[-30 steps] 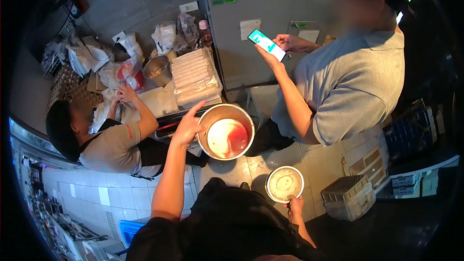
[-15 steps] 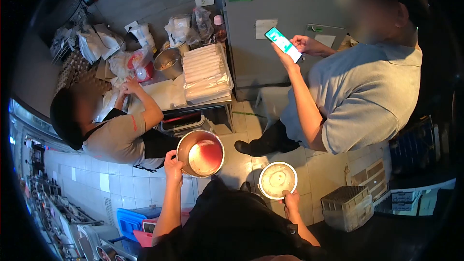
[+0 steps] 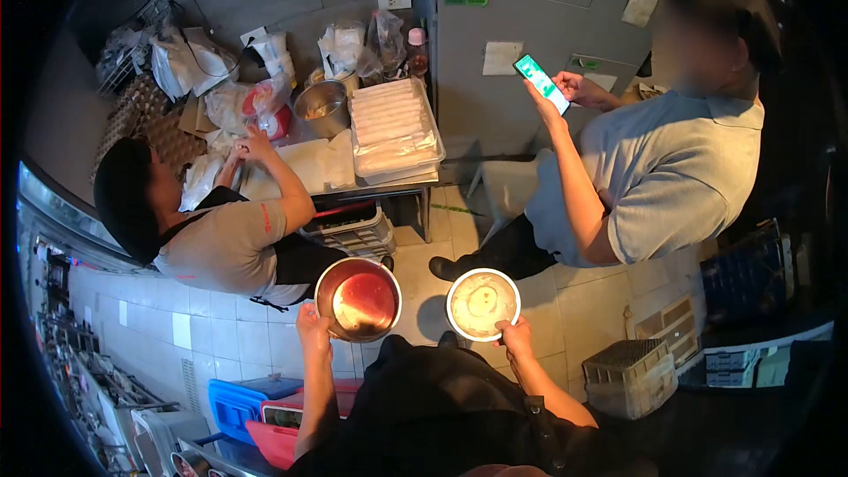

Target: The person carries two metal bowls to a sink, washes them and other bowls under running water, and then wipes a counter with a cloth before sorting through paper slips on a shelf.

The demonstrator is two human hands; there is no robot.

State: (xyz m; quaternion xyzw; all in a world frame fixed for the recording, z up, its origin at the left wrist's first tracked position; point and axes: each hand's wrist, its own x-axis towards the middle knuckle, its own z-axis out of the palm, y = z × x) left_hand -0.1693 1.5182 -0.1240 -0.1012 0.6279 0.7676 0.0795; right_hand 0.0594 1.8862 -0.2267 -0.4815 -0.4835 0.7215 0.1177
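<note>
My left hand [image 3: 315,329] grips the near-left rim of a deep metal pot [image 3: 358,300]. Its inside shines reddish, with a bright glare patch; the pot is held out over the tiled floor. On the other side, my right hand [image 3: 515,336] is closed on the near-right edge of a smaller round metal bowl [image 3: 483,305], with the thumb at the rim. Pale residue coats the inside of that bowl. A gap of floor shows between the two vessels, which are held nearly level in front of me.
A person [image 3: 221,238] at the left works at a table with a tray of wrapped rolls [image 3: 396,128] and a metal pot [image 3: 322,109]. Another person [image 3: 671,177] stands right, holding a phone [image 3: 542,85]. Crates [image 3: 629,380] sit lower right; a blue lid [image 3: 238,406] lies lower left.
Both vessels have come closer together and up a little: the bowl moved left, the pot slightly left and down. My view has shifted, so the table and people appear farther right.
</note>
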